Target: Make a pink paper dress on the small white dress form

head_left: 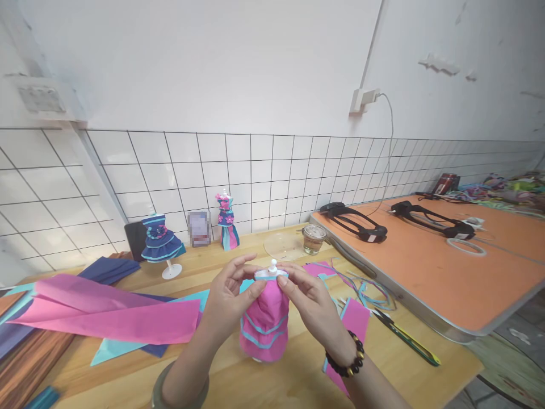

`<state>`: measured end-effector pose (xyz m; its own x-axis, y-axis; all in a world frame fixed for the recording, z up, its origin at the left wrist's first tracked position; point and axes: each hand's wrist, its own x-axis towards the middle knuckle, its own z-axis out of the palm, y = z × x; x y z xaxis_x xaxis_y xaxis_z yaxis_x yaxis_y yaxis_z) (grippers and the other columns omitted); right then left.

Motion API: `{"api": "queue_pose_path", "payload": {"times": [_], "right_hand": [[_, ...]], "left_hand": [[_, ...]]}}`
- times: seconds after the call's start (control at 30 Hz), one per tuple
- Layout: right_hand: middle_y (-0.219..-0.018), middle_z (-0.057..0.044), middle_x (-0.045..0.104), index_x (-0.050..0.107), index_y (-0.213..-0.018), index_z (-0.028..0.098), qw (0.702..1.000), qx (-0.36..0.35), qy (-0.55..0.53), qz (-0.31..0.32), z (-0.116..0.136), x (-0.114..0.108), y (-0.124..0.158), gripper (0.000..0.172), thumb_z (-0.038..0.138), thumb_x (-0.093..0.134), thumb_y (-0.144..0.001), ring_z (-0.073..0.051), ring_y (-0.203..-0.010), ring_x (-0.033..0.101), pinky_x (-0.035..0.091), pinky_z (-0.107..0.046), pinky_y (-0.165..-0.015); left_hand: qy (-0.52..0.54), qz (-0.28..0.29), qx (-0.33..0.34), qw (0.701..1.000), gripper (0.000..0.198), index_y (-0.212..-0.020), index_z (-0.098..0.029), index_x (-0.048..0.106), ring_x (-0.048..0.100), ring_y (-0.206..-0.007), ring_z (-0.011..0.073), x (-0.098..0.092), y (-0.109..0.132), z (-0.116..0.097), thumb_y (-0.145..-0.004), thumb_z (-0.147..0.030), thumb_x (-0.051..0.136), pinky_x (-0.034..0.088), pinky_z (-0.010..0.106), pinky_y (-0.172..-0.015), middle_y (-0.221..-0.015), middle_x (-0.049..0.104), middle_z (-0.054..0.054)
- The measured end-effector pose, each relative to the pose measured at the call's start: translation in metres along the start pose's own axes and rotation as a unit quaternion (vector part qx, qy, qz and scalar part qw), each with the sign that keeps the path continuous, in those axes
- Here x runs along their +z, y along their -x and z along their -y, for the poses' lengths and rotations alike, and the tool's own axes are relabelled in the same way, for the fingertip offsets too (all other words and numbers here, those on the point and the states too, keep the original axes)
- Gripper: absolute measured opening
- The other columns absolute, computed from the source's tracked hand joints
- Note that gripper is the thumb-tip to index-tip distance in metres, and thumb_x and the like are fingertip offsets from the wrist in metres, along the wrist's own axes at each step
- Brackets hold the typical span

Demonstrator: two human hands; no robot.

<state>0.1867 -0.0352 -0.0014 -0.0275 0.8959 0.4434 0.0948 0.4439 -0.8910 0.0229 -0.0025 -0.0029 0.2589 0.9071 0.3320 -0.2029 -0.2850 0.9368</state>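
Note:
A small white mannequin stand wears a pink paper dress (264, 321) with light blue trim, standing on the wooden table (255, 386). My left hand (230, 295) pinches the dress top on its left side with thumb and fingers. My right hand (309, 295), with a dark bead bracelet at the wrist, pinches the blue collar strip on the right side. Both hands meet at the mannequin's shoulders, just below its white neck knob (272, 264).
Long pink, blue and navy paper sheets (110, 318) lie at left. Two finished paper dresses (160, 241) (227, 222) stand by the tiled wall. A glass jar (314, 238), paper scraps, and a yellow-green cutter (409, 338) lie at right. An orange table (447, 267) holds black headbands.

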Motion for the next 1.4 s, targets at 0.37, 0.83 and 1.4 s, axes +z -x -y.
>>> {"api": "queue_pose_path", "payload": {"times": [0.37,0.83,1.4], "right_hand": [[-0.096,-0.006,0.067,0.069,-0.099,0.021,1.0,0.023,0.002,-0.018,-0.008,-0.013,-0.011,0.028,0.04,0.051,-0.089,-0.022,-0.095,0.059,0.045,-0.032,-0.085],[-0.105,-0.006,0.068,0.068,-0.103,0.023,1.0,0.023,0.002,-0.006,-0.009,-0.013,0.001,0.028,0.04,0.052,-0.088,-0.023,-0.099,0.06,0.047,-0.035,-0.087],[-0.126,-0.01,0.059,0.057,-0.12,0.025,0.997,0.066,-0.016,0.031,-0.036,-0.033,0.023,0.041,0.04,0.062,-0.082,-0.026,-0.118,0.053,0.045,-0.045,-0.095]], "left_hand": [[-0.149,0.028,0.008,0.988,0.047,-0.117,-0.02,0.049,0.054,-0.111,0.024,-0.005,-0.007,0.01,-0.075,-0.035,0.066,0.036,0.044,-0.1,-0.115,0.062,0.011],[-0.23,0.027,-0.048,0.972,0.072,-0.137,-0.028,0.035,0.035,-0.131,0.0281,0.02,0.01,0.006,-0.073,-0.033,0.068,0.029,0.044,-0.106,-0.143,0.04,0.008],[-0.122,0.176,-0.068,0.974,0.064,-0.137,-0.028,0.037,0.047,-0.123,0.0251,-0.019,-0.004,0.003,-0.08,-0.033,0.064,0.035,0.042,-0.103,-0.131,0.054,0.009]]}}
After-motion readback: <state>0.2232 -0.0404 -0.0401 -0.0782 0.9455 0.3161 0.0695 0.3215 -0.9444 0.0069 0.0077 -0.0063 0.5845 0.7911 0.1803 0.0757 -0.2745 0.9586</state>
